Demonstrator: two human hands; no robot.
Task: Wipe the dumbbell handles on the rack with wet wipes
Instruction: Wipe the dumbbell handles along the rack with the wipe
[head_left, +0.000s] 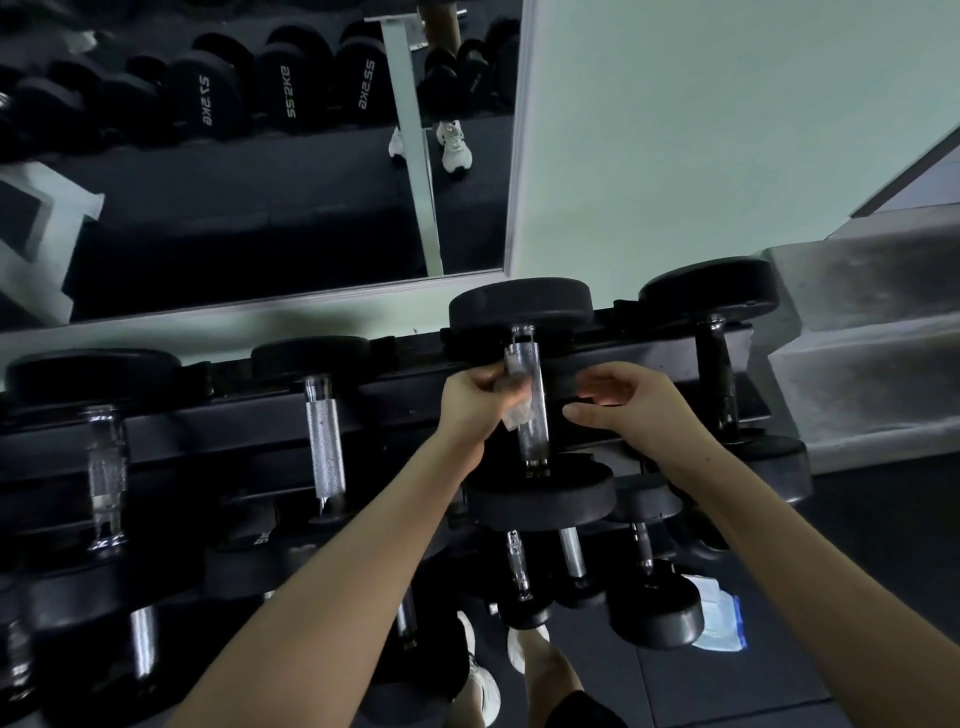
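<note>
A black dumbbell with a knurled chrome handle (531, 415) lies across the top tier of the black rack (249, 415). My left hand (475, 397) grips a crumpled wet wipe (515, 410) and presses it against the left side of that handle near its far end. My right hand (631, 402) hovers just right of the handle, fingers relaxed and pointing left, holding nothing. More dumbbells rest on the same tier: one (324, 431) to the left, another (106, 467) at far left, one (719, 374) to the right.
Lower tiers hold several smaller dumbbells (649, 597). A blue-and-white wipes pack (719, 618) lies on the dark floor at lower right. A wall mirror (249, 156) stands behind the rack, a grey step (872, 338) to the right. My shoes (483, 680) are below.
</note>
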